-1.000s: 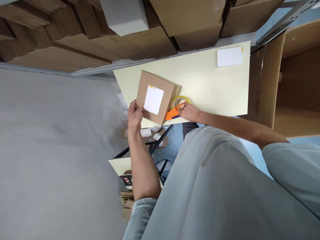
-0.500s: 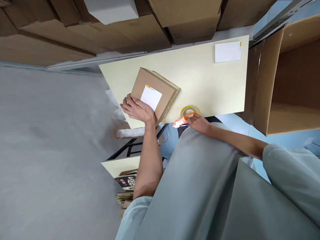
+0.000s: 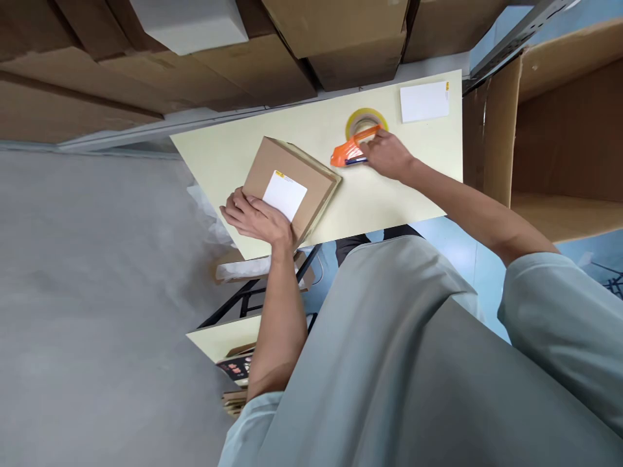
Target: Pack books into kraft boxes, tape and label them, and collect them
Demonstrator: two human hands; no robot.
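Note:
A brown cardboard box (image 3: 307, 178) lies at an angle on the cream tabletop (image 3: 399, 188), with a white label (image 3: 286, 197) on its upper face. My left hand (image 3: 257, 219) holds the box at its near left side, its fingers curled over the edge and its palm side against the top by the label. Right of the box, my right hand (image 3: 389, 154) is closed around an orange tape dispenser (image 3: 344, 154) carrying a yellow-edged roll of tape. The dispenser is over the tabletop, apart from the box.
A white label pad (image 3: 424, 102) lies at the table's far right corner. Stacked cartons (image 3: 272, 71) line the shelf behind, with a white box (image 3: 195, 23) among them. A large open carton (image 3: 501, 123) stands at the right. Below left is a lower shelf (image 3: 226, 337).
My right hand has carried the tape dispenser from the near table edge away from my body, toward the far side. The left hand stays on the box, and the whole view has shifted slightly.

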